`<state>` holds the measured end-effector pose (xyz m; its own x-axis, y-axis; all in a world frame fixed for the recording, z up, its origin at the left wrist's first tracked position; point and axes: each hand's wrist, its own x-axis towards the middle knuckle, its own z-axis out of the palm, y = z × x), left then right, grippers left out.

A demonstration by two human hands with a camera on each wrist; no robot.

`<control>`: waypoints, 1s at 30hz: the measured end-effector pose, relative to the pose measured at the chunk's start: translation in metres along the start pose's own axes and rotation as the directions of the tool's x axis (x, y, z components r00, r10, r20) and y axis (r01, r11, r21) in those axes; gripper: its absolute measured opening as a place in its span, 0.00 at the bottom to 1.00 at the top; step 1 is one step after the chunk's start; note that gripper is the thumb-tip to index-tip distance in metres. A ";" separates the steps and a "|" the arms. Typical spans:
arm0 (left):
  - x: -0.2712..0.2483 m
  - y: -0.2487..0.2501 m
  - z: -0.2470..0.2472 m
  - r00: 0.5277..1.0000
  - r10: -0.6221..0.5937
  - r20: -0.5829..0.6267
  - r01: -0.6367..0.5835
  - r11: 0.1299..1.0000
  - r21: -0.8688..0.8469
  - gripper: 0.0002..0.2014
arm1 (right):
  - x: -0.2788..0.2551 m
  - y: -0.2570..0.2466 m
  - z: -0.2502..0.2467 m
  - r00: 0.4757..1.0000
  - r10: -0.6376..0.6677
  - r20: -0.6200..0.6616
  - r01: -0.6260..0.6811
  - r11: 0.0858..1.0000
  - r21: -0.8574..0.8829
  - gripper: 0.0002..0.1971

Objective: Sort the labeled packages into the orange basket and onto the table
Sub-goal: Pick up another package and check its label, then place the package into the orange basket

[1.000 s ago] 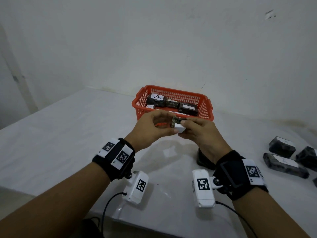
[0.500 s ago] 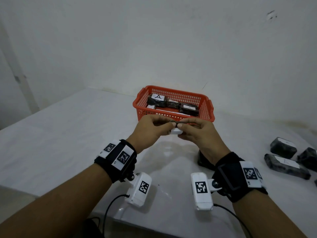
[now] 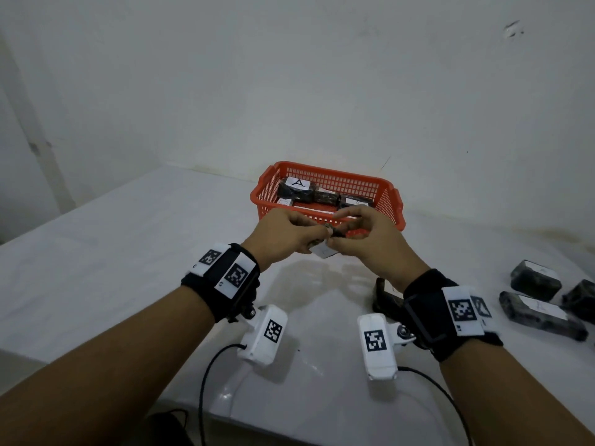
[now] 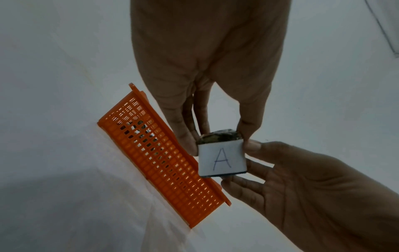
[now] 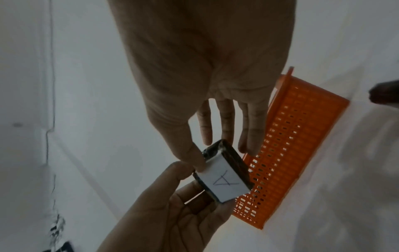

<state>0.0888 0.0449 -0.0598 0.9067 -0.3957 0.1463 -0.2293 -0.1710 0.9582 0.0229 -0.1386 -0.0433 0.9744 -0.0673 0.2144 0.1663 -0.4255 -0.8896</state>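
Observation:
A small dark package (image 4: pixel 222 159) with a white label marked "A" hangs in the air just in front of the orange basket (image 3: pixel 391 201). My left hand (image 3: pixel 317 238) pinches its sides between thumb and fingertips (image 4: pixel 190 143). My right hand (image 3: pixel 341 236) holds the other edge, thumb (image 5: pixel 195 159) on the label side and the fingers behind it. In the head view only a corner of the package (image 3: pixel 323 251) shows between the hands. The basket holds several dark packages, one of them (image 3: pixel 297 185) labelled "A".
Three dark labelled packages lie on the white table at the right (image 3: pixel 535 280), (image 3: pixel 541 312), (image 3: pixel 582 297). Another dark package (image 3: pixel 384 296) lies under my right wrist. The wall stands close behind the basket. The table's front edge (image 3: pixel 180 410) is near my forearms.
Both hands keep hold of the package and have turned it a little between the fingertips. They stay in front of the basket.

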 end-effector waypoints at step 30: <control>0.257 0.027 -0.020 0.944 -0.330 -0.012 0.330 0.940 0.082 0.17 | 0.249 0.028 -0.028 0.887 0.401 -0.227 -0.373 0.914 0.157 0.15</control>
<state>0.3223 -0.0431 0.0090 0.9357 -0.3061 -0.1752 0.0546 -0.3649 0.9294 0.2658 -0.1924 -0.0036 0.8972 -0.4352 -0.0752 -0.1878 -0.2219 -0.9568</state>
